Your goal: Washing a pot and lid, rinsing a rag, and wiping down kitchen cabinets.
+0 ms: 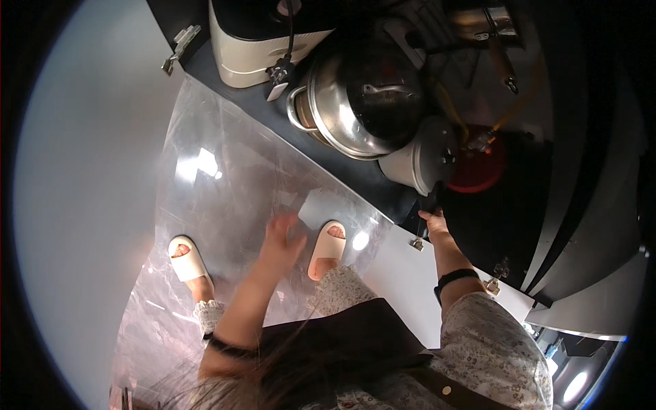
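Observation:
In the middle of the view my left hand [281,240] hangs over the floor, slightly blurred, fingers apart and holding nothing. My right hand [434,221], at the cabinet's front edge, grips the black handle of a lidded pale saucepan [405,165]. That saucepan stands in the dark open cabinet, beside a large steel pot [333,107] with a glass lid and loop handle. Part of the saucepan's handle is hidden by my fingers and shadow.
A cream appliance [256,59] with a cable and plug [279,74] stands left of the pots. Behind are a red round item [479,166], yellow tubing [451,110] and a wooden-handled pan [484,25]. Open cabinet doors [92,154] [402,271] flank the floor, their metal hinges [180,48] exposed.

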`<action>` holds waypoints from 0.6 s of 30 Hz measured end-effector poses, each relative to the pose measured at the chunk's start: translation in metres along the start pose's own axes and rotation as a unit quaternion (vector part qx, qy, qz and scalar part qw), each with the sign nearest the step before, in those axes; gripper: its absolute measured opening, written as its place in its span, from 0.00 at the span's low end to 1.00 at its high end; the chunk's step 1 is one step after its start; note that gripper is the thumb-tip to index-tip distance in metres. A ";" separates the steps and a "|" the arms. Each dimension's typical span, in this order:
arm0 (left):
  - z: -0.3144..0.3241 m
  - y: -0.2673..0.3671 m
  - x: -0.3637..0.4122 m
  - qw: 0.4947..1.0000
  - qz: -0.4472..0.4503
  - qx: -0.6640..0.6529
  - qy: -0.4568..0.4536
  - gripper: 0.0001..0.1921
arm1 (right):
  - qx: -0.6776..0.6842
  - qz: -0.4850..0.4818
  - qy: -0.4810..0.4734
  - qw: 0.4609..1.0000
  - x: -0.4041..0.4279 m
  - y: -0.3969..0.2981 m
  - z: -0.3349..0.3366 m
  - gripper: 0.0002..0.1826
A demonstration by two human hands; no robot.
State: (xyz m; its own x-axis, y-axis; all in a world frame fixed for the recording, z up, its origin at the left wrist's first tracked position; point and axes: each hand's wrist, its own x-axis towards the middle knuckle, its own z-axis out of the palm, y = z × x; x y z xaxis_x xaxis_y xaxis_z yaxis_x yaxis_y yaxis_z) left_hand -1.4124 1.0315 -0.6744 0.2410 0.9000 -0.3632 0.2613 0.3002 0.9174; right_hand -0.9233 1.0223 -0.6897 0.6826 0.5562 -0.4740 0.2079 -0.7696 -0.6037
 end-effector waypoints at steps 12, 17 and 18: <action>-0.074 0.095 -0.253 0.899 -0.237 0.343 -0.131 0.24 | 0.252 0.192 -0.130 0.939 -0.055 -0.037 0.065 0.13; -0.088 0.100 -0.255 0.900 -0.198 0.376 -0.097 0.19 | 0.243 0.206 -0.129 0.939 -0.102 -0.045 0.047 0.09; -0.094 0.108 -0.247 0.907 -0.191 0.363 -0.091 0.17 | 0.252 0.213 -0.129 0.935 -0.111 -0.052 0.039 0.09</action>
State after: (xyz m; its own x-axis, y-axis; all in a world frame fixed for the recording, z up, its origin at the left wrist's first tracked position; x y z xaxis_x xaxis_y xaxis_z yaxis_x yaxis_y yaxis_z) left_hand -1.5312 0.8715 -0.4708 0.1361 0.6870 -0.7138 0.8891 0.2331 0.3938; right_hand -1.0366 1.0127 -0.6307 0.4226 0.3406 -0.8399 -0.4458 -0.7287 -0.5199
